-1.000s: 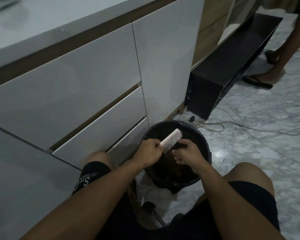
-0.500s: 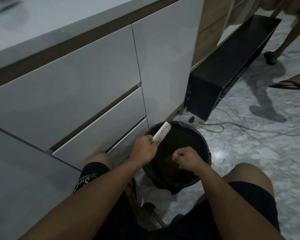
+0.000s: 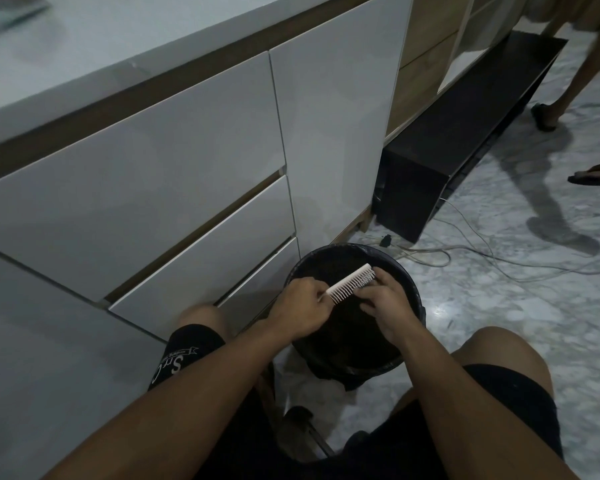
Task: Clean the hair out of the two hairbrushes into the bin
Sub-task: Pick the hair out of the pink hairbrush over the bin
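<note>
A white hairbrush (image 3: 352, 283) with rows of bristles is held over a round black bin (image 3: 411, 289) lined with a dark bag. My left hand (image 3: 300, 308) grips its handle, the head pointing up and to the right. My right hand (image 3: 387, 299) rests against the bristles near the brush's tip, fingers curled on them. Whether hair is between those fingers is too dark to tell. Only one brush is in view.
White drawer fronts (image 3: 187, 202) stand close on the left. A low black bench (image 3: 458, 140) and loose cables (image 3: 482, 258) lie beyond the bin on the marble floor. Another person's legs and sandals (image 3: 596, 174) are at the far right. My knees flank the bin.
My left hand has swung the brush back down over the bin, and my right hand has risen from the bin's middle to the bristles. The other person has stepped to the right.
</note>
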### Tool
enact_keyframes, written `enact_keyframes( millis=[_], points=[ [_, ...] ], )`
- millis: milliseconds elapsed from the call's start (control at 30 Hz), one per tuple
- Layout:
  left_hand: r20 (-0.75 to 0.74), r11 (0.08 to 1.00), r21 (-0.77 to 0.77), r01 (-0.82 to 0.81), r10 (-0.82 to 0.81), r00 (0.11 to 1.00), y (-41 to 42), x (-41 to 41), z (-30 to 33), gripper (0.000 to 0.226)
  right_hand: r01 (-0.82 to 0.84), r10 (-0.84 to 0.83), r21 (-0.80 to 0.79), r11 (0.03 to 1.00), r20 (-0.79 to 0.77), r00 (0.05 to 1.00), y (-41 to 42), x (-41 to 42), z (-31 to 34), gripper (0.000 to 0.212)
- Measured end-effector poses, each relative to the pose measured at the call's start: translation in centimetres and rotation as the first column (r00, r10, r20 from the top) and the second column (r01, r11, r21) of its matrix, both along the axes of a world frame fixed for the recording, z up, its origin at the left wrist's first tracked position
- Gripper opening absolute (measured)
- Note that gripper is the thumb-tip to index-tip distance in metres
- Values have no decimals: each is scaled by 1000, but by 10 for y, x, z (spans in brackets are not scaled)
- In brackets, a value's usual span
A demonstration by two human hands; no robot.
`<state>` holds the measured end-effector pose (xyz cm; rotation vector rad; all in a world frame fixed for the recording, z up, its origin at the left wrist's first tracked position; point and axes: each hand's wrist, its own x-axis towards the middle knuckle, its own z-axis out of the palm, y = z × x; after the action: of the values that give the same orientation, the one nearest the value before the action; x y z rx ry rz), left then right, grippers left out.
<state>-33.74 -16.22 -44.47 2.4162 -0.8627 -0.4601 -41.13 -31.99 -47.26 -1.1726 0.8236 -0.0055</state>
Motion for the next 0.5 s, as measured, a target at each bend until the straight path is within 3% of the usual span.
enact_keyframes(
  millis=[100, 167, 300, 500],
  points=[
    [72, 1000, 6, 4, -4, 997, -1, 0, 0, 23, -38, 37, 57, 998, 10, 999, 2, -2, 3, 34],
    [94, 1000, 20, -13, 11, 995, -1, 0, 0, 23, -86, 86, -13, 996, -3, 996, 6, -4, 5, 22],
    [116, 997, 46, -59, 53, 992, 0, 1, 2, 23, -131, 126, -186, 974, -37, 991, 6, -5, 2, 22],
    [64, 991, 35, -133, 130, 989, 4, 4, 1, 26, -172, 163, -304, 937, -54, 985, 4, -5, -3, 26]
  ],
)
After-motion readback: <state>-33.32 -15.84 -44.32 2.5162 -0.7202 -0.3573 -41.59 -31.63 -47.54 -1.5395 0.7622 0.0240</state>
